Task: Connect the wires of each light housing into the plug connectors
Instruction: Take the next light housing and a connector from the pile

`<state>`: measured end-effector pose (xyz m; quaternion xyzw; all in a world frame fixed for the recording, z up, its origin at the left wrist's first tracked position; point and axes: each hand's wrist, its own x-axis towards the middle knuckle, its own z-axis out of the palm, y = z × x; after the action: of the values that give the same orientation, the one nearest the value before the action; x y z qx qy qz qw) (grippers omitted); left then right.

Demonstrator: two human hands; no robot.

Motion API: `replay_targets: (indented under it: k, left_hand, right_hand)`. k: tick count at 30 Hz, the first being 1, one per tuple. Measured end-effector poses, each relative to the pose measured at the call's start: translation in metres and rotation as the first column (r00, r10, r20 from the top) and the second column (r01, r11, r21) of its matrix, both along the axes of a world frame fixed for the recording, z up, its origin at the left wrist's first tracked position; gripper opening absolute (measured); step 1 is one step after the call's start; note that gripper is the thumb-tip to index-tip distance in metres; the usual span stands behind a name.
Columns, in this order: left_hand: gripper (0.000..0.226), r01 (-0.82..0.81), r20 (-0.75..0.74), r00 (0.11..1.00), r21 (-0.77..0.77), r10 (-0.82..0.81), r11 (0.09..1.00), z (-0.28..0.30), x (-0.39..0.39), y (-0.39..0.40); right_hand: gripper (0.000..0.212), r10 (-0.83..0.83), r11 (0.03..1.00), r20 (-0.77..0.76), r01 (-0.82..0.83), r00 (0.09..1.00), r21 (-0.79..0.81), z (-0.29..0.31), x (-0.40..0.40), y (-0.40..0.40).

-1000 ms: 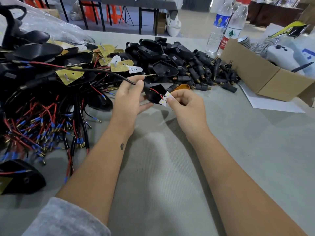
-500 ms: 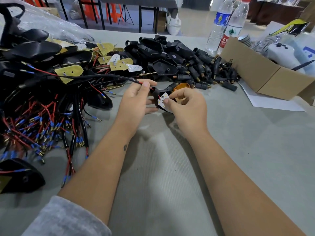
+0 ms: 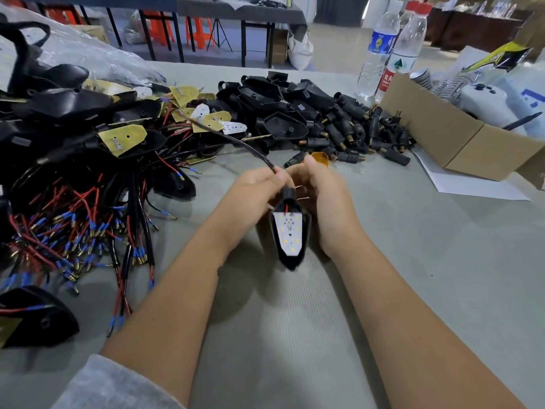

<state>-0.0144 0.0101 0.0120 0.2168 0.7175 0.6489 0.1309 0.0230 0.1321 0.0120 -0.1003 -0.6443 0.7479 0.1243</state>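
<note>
A black light housing [image 3: 290, 255] with a white LED board [image 3: 289, 233] hangs between my hands, its pointed end towards me. My left hand [image 3: 250, 199] pinches the black sleeved wire [image 3: 250, 150] where it enters the housing's neck. My right hand [image 3: 321, 196] curls round the housing's neck from the right. The wire runs up and left into the heap of wired housings [image 3: 97, 160]. A pile of black plug connectors [image 3: 354, 134] lies beyond my hands.
Empty black housing shells [image 3: 274, 98] are stacked behind the connectors. A cardboard box [image 3: 460, 137] stands at the right on white paper [image 3: 472, 184], with two water bottles [image 3: 392, 51] behind it. An orange lens [image 3: 321, 158] lies by my right fingers.
The housing has swung round from lying flat at my fingertips to hanging point-down towards me. Both hands have drawn closer to me and closed round its neck.
</note>
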Motion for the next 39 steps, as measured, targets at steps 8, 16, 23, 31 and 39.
replay_targets:
  k: [8,16,23,31,39]
  left_hand:
    - [0.030,0.234,0.121,0.967,-0.063,-0.225,0.970,0.001,0.009,0.006]
    - [0.024,0.187,-0.037,0.979,-0.211,-0.199,0.959,-0.002,0.004,0.003]
    - [0.015,0.021,-0.019,1.000,-0.051,-0.022,0.998,-0.007,-0.002,0.001]
    - [0.051,-0.066,-0.017,0.998,0.039,0.067,0.997,-0.011,-0.008,-0.004]
    - [0.037,0.021,-0.058,0.998,0.083,-0.017,0.996,-0.010,-0.009,-0.005]
  right_hand:
    - [0.029,-0.028,0.997,0.045,0.030,0.999,-0.065,0.002,-0.002,0.003]
    - [0.015,-0.056,0.993,-0.034,0.052,0.998,-0.104,0.003,-0.001,0.008]
    - [0.016,-0.110,0.994,-0.078,0.111,0.991,0.007,0.003,0.000,0.009]
    - [0.002,-0.095,0.994,-0.070,0.099,0.993,0.054,0.001,-0.001,0.008]
    - [0.016,-0.113,0.984,-0.083,0.123,0.990,0.130,-0.001,-0.001,0.006]
